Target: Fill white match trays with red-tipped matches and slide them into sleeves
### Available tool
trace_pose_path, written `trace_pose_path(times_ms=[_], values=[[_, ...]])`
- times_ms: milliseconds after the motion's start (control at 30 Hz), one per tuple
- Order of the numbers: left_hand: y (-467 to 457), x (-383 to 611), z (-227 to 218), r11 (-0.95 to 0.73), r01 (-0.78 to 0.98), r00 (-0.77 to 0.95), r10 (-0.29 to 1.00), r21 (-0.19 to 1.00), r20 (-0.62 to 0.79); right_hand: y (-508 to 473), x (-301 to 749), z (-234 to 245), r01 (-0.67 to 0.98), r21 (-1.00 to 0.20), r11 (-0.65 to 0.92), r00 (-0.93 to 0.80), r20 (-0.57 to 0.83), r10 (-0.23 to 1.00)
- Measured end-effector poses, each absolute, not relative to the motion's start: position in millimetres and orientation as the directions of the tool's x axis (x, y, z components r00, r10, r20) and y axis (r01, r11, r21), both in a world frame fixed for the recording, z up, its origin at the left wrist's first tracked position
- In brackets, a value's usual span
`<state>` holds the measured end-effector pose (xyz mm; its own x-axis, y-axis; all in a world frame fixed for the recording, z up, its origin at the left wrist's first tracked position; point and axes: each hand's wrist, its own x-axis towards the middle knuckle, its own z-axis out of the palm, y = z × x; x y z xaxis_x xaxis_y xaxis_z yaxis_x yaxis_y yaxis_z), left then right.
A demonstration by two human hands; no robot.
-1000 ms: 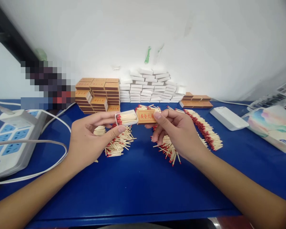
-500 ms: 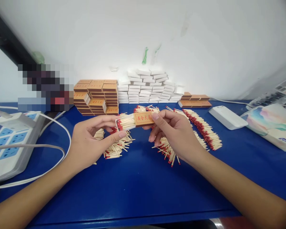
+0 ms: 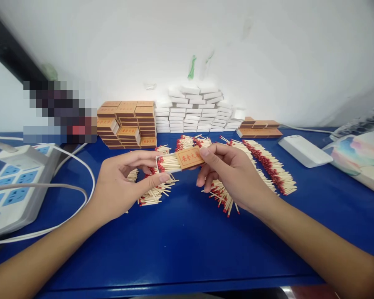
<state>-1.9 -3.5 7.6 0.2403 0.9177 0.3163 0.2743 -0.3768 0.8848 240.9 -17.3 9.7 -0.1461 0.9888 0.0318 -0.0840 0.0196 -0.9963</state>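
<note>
Between my hands, above the table, is a half-open matchbox: a white inner tray (image 3: 169, 162) full of red-headed matches, partly inside an orange-and-brown printed sleeve (image 3: 189, 158). My left hand (image 3: 116, 182) grips the tray's outer end between thumb and fingers. At the other end, my right hand (image 3: 235, 174) pinches the sleeve, thumb on the printed face and fingers beneath. Loose matches (image 3: 156, 193) lie under my left hand, and another heap (image 3: 223, 198) spreads below my right.
Stacked closed matchboxes (image 3: 126, 109) stand at the back left, white trays (image 3: 195, 113) at the back centre, and a few orange boxes (image 3: 258, 132) beside them. A row of matches (image 3: 269, 168), white device (image 3: 305, 151) and tissue pack (image 3: 361, 160) lie right. A power strip (image 3: 21, 187) with cables is left.
The sleeve has tipped slightly, its right end higher. Both hands keep their hold on the matchbox, and the whole view has shifted a little.
</note>
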Motion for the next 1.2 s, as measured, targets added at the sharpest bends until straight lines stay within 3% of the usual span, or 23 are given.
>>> trace_pose_path(times_ms=[367, 667, 1033, 1200], values=[[-8.1, -2.3, 9.7, -0.283, 0.346, 0.281, 0.941, 0.894, 0.189, -23.6, 237.3, 11.0, -0.007, -1.000, 0.029, -0.206, 0.030, 0.978], [-9.0, 0.8, 12.5, -0.207, 0.386, 0.186, 0.972, 0.899, 0.144, -30.8, 228.0, 11.9, -0.001, -1.000, -0.026, -0.221, -0.025, 0.975], [-14.5, 2.2, 13.1, -0.214, 0.352, 0.241, 0.961, 0.911, 0.133, -35.4, 222.2, 10.8, -0.115, -0.990, -0.081, -0.228, -0.053, 0.972], [-11.8, 0.8, 16.1, -0.266, 0.319, 0.328, 0.931, 0.910, 0.157, -31.6, 226.8, 9.9, -0.134, -0.990, -0.035, -0.165, -0.013, 0.986]])
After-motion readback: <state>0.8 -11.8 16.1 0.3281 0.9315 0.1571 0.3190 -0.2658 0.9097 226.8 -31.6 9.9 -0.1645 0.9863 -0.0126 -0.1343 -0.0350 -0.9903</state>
